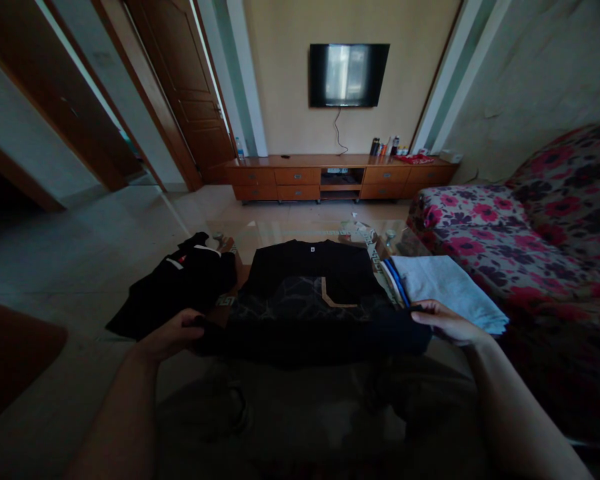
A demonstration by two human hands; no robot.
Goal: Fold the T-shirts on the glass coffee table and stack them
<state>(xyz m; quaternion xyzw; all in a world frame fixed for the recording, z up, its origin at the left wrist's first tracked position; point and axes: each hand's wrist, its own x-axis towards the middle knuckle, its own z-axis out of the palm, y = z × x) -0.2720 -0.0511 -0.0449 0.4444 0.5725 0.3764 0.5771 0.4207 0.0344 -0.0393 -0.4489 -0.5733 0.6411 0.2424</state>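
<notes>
A black shirt point(310, 293) with a tan angular mark lies spread on a glass coffee table point(280, 233) in front of me. My left hand point(173, 333) is closed on the shirt's near left edge. My right hand point(443, 320) pinches the near right edge. The bottom hem is drawn between both hands toward me.
A dark garment point(175, 287) lies heaped at the table's left. A folded grey cloth point(450, 290) with blue stripes rests at the right. A floral sofa point(530, 247) stands to the right. A wooden TV cabinet point(340, 177) and wall TV point(349, 75) are at the far wall.
</notes>
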